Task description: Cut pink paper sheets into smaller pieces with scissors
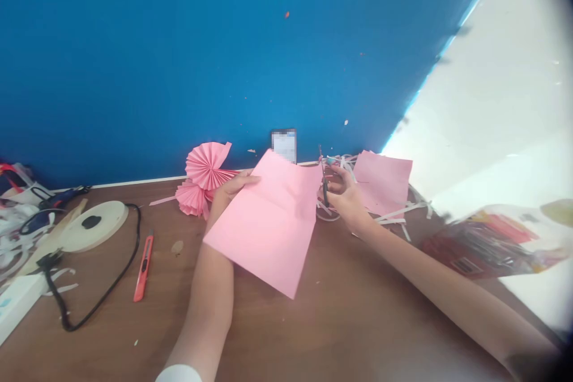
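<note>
A large pink paper sheet (268, 227) is held up over the table, its surface slightly creased. My left hand (235, 185) pinches its left edge, thumb on top and the other fingers behind it. At the sheet's right edge, my right hand (342, 191) is closed around a pair of scissors (325, 188) with dark handles, blades pointing up and away. Whether the blades touch the paper I cannot tell. Pink pleated paper fans (209, 167) stand just beyond my left hand. More pink paper (385, 182) lies to the right of my right hand.
A red box cutter (143, 268) and a black cable (119, 286) by a round white disc (96, 227) lie left. A phone (284, 144) leans on the blue wall (224, 59). White strips (398, 215) and plastic-wrapped packs (487, 242) are at right.
</note>
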### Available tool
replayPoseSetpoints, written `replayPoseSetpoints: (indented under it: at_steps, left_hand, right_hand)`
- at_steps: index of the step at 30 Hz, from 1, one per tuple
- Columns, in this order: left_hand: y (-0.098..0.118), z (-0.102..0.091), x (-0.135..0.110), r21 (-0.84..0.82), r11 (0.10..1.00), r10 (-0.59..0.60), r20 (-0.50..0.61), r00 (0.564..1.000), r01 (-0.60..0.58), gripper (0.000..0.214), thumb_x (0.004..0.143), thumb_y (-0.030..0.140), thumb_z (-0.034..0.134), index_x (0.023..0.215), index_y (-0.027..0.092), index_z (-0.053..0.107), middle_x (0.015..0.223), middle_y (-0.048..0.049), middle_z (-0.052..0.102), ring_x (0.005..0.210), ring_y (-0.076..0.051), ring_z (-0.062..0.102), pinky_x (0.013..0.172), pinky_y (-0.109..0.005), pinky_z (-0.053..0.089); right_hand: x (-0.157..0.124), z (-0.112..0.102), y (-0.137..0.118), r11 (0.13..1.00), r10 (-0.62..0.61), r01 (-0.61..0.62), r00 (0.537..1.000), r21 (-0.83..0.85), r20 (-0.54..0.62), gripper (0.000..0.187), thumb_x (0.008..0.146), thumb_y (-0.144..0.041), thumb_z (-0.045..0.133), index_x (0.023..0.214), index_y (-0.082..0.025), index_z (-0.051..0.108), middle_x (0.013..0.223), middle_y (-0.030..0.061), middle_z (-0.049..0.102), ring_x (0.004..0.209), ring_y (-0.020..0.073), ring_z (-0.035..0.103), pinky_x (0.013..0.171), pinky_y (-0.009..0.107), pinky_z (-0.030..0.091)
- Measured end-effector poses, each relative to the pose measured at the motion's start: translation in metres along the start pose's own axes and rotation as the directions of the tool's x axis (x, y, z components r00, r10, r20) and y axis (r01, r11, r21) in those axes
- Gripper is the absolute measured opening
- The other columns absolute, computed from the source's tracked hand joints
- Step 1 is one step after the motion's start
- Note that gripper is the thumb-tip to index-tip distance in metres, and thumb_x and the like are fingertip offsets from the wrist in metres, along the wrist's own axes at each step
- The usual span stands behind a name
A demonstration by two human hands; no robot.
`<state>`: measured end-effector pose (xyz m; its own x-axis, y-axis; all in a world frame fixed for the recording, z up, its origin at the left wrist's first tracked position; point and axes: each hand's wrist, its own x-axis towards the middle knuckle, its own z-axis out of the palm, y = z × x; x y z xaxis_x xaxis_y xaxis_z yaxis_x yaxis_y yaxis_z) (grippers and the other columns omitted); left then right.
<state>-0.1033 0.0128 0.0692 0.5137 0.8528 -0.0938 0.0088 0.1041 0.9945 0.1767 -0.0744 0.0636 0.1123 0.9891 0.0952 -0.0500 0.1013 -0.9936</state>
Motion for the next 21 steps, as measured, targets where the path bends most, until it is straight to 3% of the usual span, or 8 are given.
replayPoseSetpoints:
  at_steps: [3,6,10,14,18,21]
  left_hand:
    - [0.003,-0.011,-0.003,0.02,0.996,-0.092,0.086,0.992,0.091,0.066,0.056,0.026,0.084,0.116,0.012,0.06,0.108,-0.0165,0.067,0.098,-0.03,0.064,0.086,-0.041,0.052]
    - [0.005,-0.012,0.002,0.06,0.985,-0.169,0.124,0.978,0.163,0.073,0.05,0.02,0.086,0.117,0.012,0.059,0.107,-0.0168,0.068,0.1,-0.03,0.064,0.091,-0.043,0.05]
    - [0.002,-0.012,0.004,0.017,0.99,-0.141,0.053,0.989,0.14,0.076,0.051,0.022,0.085,0.121,0.014,0.058,0.112,-0.016,0.067,0.102,-0.029,0.064,0.093,-0.043,0.049]
    - [-0.006,-0.017,0.004,-0.061,0.995,-0.086,-0.048,0.995,0.083,0.071,0.054,0.027,0.084,0.119,0.013,0.059,0.114,-0.0168,0.065,0.102,-0.029,0.064,0.091,-0.041,0.051]
    - [-0.012,-0.02,0.006,-0.123,0.989,-0.089,-0.056,0.994,0.082,0.069,0.056,0.029,0.083,0.119,0.013,0.059,0.113,-0.0162,0.066,0.1,-0.029,0.065,0.089,-0.041,0.051]
    - [-0.012,-0.02,0.005,-0.094,0.987,-0.133,-0.04,0.99,0.129,0.07,0.054,0.027,0.084,0.118,0.015,0.06,0.114,-0.0146,0.066,0.102,-0.027,0.064,0.093,-0.04,0.05]
  right_hand:
    - [0.005,-0.005,-0.002,0.998,0.059,-0.059,0.998,0.027,-0.012,0.078,0.062,-0.026,0.07,0.132,-0.025,0.036,0.069,-0.0046,0.061,0.054,0.0128,0.057,0.046,0.023,0.044]
    - [0.01,-0.01,0.0,0.994,0.105,-0.104,0.994,0.02,-0.038,0.07,0.061,-0.027,0.073,0.124,-0.023,0.044,0.07,-0.0037,0.063,0.05,0.0101,0.053,0.044,0.021,0.042]
    - [0.015,-0.013,0.011,0.991,0.134,-0.134,0.991,-0.022,-0.01,0.058,0.058,-0.03,0.076,0.111,-0.02,0.053,0.081,0.0015,0.067,0.057,0.0122,0.058,0.048,0.023,0.046]
    - [0.016,-0.013,0.021,0.992,0.098,-0.094,0.994,-0.089,0.04,0.061,0.055,-0.03,0.078,0.111,-0.019,0.055,0.077,0.0004,0.066,0.062,0.0148,0.06,0.051,0.025,0.047]
    - [0.016,-0.014,0.022,0.996,0.027,-0.017,0.993,-0.084,0.119,0.054,0.058,-0.027,0.077,0.108,-0.02,0.057,0.072,-0.0015,0.065,0.06,0.0135,0.059,0.052,0.024,0.046]
    - [0.017,-0.016,0.021,1.0,-0.017,0.018,0.995,-0.01,0.1,0.048,0.061,-0.025,0.074,0.105,-0.021,0.057,0.075,-0.0012,0.065,0.06,0.0129,0.059,0.053,0.024,0.046]
